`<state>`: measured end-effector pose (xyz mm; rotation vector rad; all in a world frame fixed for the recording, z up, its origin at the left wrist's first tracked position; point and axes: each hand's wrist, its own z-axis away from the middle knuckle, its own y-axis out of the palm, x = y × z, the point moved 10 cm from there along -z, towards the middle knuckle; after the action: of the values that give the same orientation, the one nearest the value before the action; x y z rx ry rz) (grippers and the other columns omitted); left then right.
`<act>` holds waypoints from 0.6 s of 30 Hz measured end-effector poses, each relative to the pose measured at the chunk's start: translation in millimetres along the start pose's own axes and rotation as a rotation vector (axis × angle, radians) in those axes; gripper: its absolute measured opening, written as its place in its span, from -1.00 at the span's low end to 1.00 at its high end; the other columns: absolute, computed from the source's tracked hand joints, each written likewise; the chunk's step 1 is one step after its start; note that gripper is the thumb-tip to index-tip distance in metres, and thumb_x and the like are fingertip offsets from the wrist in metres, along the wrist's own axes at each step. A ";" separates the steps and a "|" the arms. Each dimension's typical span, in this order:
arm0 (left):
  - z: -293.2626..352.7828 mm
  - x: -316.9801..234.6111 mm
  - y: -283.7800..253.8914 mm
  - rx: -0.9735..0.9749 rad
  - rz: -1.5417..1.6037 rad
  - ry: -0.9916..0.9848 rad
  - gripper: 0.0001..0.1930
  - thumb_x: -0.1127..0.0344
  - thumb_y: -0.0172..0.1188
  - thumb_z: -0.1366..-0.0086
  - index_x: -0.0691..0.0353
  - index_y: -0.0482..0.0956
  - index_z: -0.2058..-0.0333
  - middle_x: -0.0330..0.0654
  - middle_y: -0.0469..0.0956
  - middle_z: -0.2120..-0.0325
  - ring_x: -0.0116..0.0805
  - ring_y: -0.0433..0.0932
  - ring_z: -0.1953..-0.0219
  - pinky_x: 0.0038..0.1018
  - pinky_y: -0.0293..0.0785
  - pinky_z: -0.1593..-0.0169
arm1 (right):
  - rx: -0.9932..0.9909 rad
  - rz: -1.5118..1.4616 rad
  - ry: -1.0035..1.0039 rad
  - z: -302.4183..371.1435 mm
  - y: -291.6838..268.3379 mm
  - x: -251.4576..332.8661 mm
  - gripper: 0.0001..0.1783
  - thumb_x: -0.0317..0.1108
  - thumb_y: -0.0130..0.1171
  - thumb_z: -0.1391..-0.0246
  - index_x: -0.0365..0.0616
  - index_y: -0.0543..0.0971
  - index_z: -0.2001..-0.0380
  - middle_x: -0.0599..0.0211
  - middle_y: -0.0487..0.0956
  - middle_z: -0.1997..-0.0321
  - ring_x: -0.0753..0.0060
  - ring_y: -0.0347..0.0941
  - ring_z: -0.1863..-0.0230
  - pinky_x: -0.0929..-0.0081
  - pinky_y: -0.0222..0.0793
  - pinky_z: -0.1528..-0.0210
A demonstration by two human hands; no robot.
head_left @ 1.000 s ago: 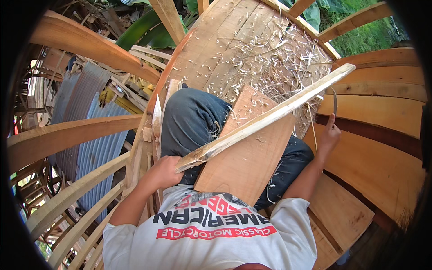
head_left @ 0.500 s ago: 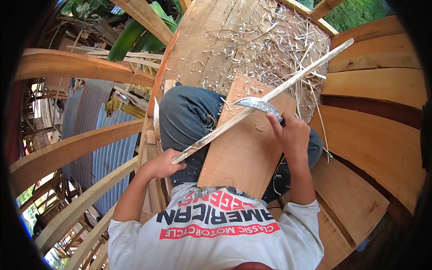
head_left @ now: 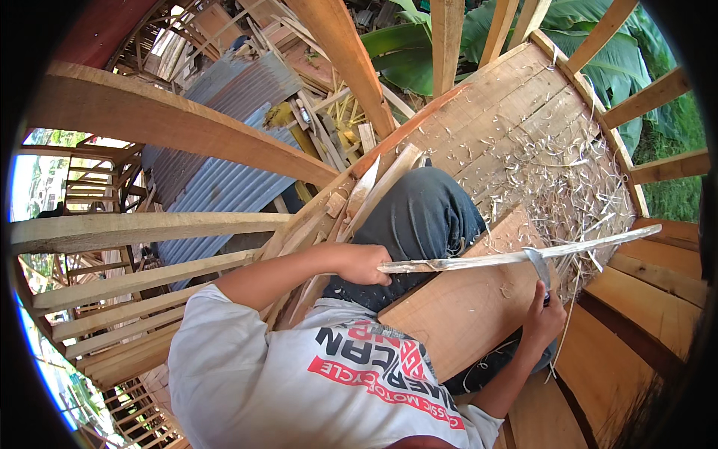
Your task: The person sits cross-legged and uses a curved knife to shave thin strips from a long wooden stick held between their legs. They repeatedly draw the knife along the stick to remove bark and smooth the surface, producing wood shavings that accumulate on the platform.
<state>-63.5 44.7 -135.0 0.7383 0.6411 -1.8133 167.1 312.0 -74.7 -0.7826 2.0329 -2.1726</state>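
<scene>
My left hand [head_left: 365, 263] is closed round the near end of a long, pale wooden stick [head_left: 464, 263]. The stick reaches off to the right, over a flat wooden board [head_left: 456, 310] that rests across my lap. In my right hand [head_left: 544, 318] is a curved knife [head_left: 539, 268], gripped by its dark handle, which my fingers mostly hide. Its blade lies against the stick, right of the stick's middle. A few thin shavings sit on the board and on my dark trousers [head_left: 419, 217].
Curled wood shavings [head_left: 557, 187] are strewn over the plank floor [head_left: 486, 112] ahead. Upright wooden ribs [head_left: 187, 135] stand along the left side, with corrugated metal sheets [head_left: 224, 187] beyond them. Wide planks [head_left: 591, 374] line the right. Large green leaves [head_left: 598, 60] hang past the far edge.
The view has swung to the left. The stick now lies nearly level rather than slanting. The knife's blade has turned to point upward across the stick. Both hands keep their hold.
</scene>
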 end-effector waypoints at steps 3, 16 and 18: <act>-10.2 8.5 2.6 0.010 -0.046 -0.026 -0.68 0.25 0.18 -0.25 0.49 0.49 0.45 0.08 0.51 0.61 -0.18 0.47 0.53 -0.25 0.37 0.34 | -0.078 -0.015 0.111 -19.0 -5.2 -30.0 -0.39 0.17 0.09 -0.15 -0.27 0.63 0.48 -0.08 0.52 0.63 -0.17 0.50 0.51 0.03 0.32 0.45; -15.7 -5.8 -3.8 0.028 -0.042 -0.103 -0.72 0.25 0.23 -0.17 0.44 0.54 0.46 0.10 0.50 0.62 -0.30 0.46 0.54 -0.32 0.40 0.35 | 0.001 0.087 0.057 -18.2 -8.5 -13.1 -0.33 0.29 0.09 -0.10 -0.19 0.58 0.60 0.03 0.53 0.65 -0.10 0.54 0.52 0.12 0.42 0.45; -14.6 -0.1 -3.2 0.020 -0.068 -0.090 -0.72 0.23 0.24 -0.17 0.41 0.54 0.45 0.02 0.50 0.62 -0.31 0.46 0.52 -0.32 0.40 0.34 | -0.077 0.039 0.237 -39.3 -26.0 -68.5 -0.29 0.30 0.05 -0.12 -0.24 0.61 0.55 -0.05 0.55 0.61 -0.16 0.54 0.47 0.06 0.41 0.40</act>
<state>-63.7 56.4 -144.4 0.6505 0.5957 -1.9068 218.4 377.4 -71.6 -0.5074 2.2305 -2.2738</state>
